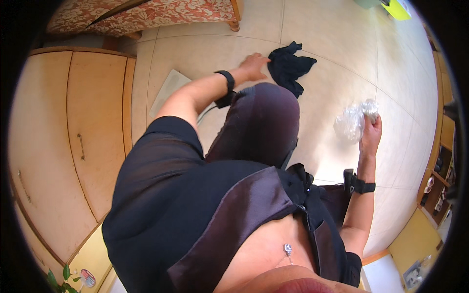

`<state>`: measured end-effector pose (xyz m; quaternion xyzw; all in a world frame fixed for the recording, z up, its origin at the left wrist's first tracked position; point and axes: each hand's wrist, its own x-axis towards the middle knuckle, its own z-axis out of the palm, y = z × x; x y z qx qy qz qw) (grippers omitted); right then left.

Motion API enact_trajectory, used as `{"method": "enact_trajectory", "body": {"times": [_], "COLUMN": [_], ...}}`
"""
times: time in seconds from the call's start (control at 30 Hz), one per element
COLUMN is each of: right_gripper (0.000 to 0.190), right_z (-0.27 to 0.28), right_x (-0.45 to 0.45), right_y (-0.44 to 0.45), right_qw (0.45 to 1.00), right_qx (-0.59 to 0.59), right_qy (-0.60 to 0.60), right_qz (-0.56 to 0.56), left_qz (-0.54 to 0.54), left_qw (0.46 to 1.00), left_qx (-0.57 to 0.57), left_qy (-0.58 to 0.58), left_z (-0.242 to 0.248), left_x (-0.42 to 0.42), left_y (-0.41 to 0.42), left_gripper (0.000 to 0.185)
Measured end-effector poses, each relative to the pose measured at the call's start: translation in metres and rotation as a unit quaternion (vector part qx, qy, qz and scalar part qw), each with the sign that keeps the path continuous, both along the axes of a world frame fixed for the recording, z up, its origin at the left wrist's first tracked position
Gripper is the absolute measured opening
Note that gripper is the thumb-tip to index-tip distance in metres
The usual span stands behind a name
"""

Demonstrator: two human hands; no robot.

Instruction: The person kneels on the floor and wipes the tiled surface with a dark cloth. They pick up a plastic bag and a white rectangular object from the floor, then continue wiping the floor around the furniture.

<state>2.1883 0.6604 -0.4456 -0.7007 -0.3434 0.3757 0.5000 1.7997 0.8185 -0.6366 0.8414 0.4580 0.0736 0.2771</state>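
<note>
My left hand [253,66] reaches out over the floor with its fingers apart, just beside a crumpled black cloth [289,67]. The fingertips are close to the cloth's left edge; whether they touch it I cannot tell. On the right, my right hand [372,128] is closed on a bunched clear plastic bag [350,124], which hangs out to the left of the fingers. A bent knee in dark purple trousers [265,117] rises between the two arms. Both wrists wear black straps.
A pale flat panel [172,91] lies on the tiled floor [329,33] under my left forearm. Wooden cabinets [97,110] stand at left, a floral-upholstered seat [176,14] at the top. Open shelves [436,194] hold small items at right. A yellow-green object [397,9] is at top right.
</note>
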Motion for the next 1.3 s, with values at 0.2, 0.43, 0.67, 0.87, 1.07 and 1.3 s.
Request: {"method": "enact_trajectory", "body": {"times": [0.2, 0.43, 0.67, 0.87, 1.07, 1.3], "right_gripper": [0.025, 0.030, 0.031, 0.031, 0.029, 0.029], "right_z": [-0.016, -0.038, -0.060, -0.061, -0.063, -0.064], "right_x": [-0.009, -0.021, 0.017, 0.010, 0.011, 0.002], "right_y": [0.000, -0.001, -0.024, -0.023, -0.022, -0.020], "right_qw": [0.995, 0.988, 0.984, 0.975, 0.965, 0.961], "right_qx": [-0.073, -0.141, -0.166, -0.194, -0.225, -0.255], "right_qy": [-0.064, -0.032, -0.003, -0.078, -0.091, -0.072], "right_qz": [0.030, 0.060, 0.057, 0.069, 0.101, 0.084], "left_qz": [-0.119, -0.071, 0.056, 0.247, 0.420, 0.770], "left_qw": [0.990, 0.992, 0.988, 0.960, 0.877, 0.613], "left_qx": [0.052, 0.028, 0.046, 0.067, 0.067, -0.103], "left_qy": [0.063, 0.104, 0.135, 0.109, 0.225, 0.143], "left_z": [-0.005, -0.031, -0.042, -0.041, -0.049, -0.052], "left_x": [0.070, 0.084, 0.060, -0.089, -0.224, -0.317], "left_y": [-0.006, 0.004, -0.015, 0.000, 0.019, -0.045], "left_gripper": [0.073, 0.064, 0.049, 0.052, 0.058, 0.066]}}
